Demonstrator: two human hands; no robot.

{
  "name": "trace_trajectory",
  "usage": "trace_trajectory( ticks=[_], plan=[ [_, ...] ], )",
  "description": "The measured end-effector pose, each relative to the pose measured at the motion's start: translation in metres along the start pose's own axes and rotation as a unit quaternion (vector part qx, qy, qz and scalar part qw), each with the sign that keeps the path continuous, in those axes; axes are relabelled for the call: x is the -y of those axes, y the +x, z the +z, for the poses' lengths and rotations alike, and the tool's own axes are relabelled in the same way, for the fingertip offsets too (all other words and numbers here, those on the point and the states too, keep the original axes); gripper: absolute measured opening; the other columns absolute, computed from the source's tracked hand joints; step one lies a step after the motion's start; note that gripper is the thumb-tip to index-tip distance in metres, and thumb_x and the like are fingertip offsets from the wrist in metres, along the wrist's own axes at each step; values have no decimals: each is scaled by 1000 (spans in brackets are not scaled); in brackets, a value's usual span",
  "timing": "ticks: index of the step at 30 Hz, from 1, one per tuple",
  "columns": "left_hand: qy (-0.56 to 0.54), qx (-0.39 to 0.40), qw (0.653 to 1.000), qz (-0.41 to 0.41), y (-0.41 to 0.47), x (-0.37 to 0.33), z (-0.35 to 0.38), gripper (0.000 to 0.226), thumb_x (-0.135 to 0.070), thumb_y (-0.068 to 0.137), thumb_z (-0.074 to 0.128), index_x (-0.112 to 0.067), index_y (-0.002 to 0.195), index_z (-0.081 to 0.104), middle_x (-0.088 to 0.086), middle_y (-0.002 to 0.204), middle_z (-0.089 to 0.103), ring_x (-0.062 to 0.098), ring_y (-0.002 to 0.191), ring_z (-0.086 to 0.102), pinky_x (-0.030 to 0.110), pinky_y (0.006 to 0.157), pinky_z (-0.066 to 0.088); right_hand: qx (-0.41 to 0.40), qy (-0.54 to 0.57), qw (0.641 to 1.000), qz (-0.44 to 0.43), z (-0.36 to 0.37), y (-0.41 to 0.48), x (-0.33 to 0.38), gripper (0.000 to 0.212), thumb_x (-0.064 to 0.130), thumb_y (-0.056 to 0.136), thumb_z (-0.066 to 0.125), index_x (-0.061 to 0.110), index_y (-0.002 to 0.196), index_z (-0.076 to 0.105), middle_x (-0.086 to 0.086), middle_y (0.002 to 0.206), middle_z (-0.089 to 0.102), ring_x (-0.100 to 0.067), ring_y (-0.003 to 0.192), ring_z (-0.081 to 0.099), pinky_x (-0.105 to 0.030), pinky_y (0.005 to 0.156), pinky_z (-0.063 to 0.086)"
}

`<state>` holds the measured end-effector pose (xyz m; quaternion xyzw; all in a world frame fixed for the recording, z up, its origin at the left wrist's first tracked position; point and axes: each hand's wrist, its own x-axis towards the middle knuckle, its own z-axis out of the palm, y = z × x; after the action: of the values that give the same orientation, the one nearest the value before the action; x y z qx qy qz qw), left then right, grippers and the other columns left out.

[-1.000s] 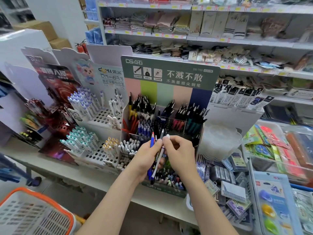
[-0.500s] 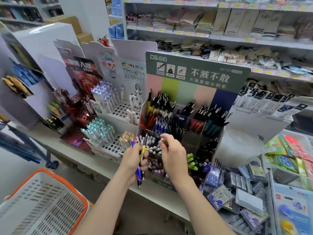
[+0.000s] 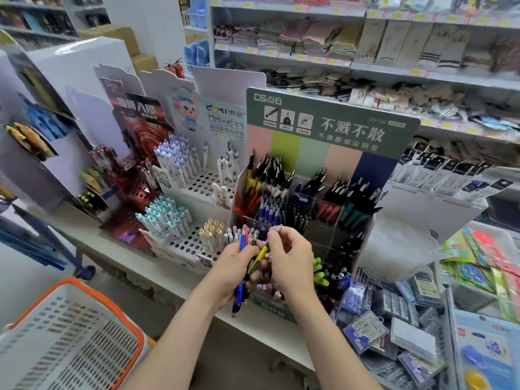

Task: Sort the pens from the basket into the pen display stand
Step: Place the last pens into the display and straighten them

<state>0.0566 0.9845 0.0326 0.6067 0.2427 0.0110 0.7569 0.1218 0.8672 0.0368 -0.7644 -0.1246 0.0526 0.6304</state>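
Between our two hands, low in front of the stand point(image 3: 309, 153), sits the pen now being sorted. Our right hand point(image 3: 292, 257) pinches a yellow pen point(image 3: 261, 256) near its upper end, thumb and forefinger curled on it. A silver tip pokes up above those fingers; it probably belongs to the same pen, though the hands crowd the view there. The pen's long axis slants from upper right down to lower left, and its lower end crosses into our left hand point(image 3: 233, 266). That hand is clenched round a bunch of pens point(image 3: 242, 243), blue and red among them, held roughly upright with their ends hanging below the fist.

Clear bins of the stand rise just behind and above both hands, filled by colour: red, blue, black, teal. Yellow barrels show in the back left bin, up and to the left of the right hand. We judge the coming move to be a pull clear of the left hand, then a lift up and back with the pen turned upright. The right hand is the nearer one. Our basket point(image 3: 107, 294) sits well apart at lower left.
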Motion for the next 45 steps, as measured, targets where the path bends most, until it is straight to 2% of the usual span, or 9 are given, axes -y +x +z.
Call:
trace_trajectory(
  ticks=[9,14,22,26,30,33,36,41,45],
  plan=[
    [-354,-133,926,-6,28,-23,5,22,-18,113,51,0,116,63,12,79,71,23,72,73,40,69,67,-139,10,957,-253,-7,45,58,15,9,104,69,9,118,72,2,102,75,-12,90,74,-30,81,61],
    [-369,-108,923,4,25,-33,-3,32,-21,114,47,5,104,65,18,97,76,26,83,77,45,85,66,-113,-73,933,-334,20,103,81,15,6,103,67,8,116,73,-1,102,77,-14,91,71,-33,84,59],
    [-305,-114,945,10,21,-36,-22,26,-25,109,56,0,117,60,10,85,63,18,69,69,30,62,63,-100,-472,810,-334,45,143,63,15,17,102,65,18,112,76,-10,113,67,-38,107,52,-46,82,40],
    [-235,-107,965,45,22,-40,-23,34,-32,102,63,2,106,59,8,75,61,11,55,54,19,44,45,-53,-312,887,-337,45,102,55,19,23,104,61,15,112,76,-4,104,69,-25,96,56,-41,81,45],
    [-112,-54,991,56,20,-41,-14,46,-49,96,62,-13,67,64,5,57,52,12,45,43,20,43,38,87,-53,992,-80,37,47,48,23,29,107,62,22,91,78,-3,65,74,-14,59,70,-25,66,53],
    [-39,-22,999,16,21,-37,-5,60,-62,95,60,-17,56,67,6,55,53,15,46,44,25,47,38,89,31,996,5,25,35,27,22,33,107,61,25,96,77,-9,64,72,-24,50,69,-38,57,59],
    [-55,-9,998,-11,23,-36,6,49,-51,101,63,-6,83,73,11,70,64,16,55,59,24,51,50,30,6,1000,-7,12,38,14,21,43,106,56,32,101,73,2,83,75,-20,73,72,-56,75,61],
    [-117,-81,989,-43,35,-37,21,16,-15,105,58,-5,93,60,9,71,64,11,49,51,20,41,43,-204,31,969,-139,-16,49,36,19,26,113,51,18,116,68,8,98,70,-16,88,68,-44,81,57],
    [-200,-96,974,-47,43,-42,23,14,-15,109,54,-2,108,61,6,75,64,14,59,59,22,51,53,-252,-72,929,-261,-32,76,56,19,16,111,56,6,119,70,-3,106,70,-18,92,67,-30,82,55]
  ],
)
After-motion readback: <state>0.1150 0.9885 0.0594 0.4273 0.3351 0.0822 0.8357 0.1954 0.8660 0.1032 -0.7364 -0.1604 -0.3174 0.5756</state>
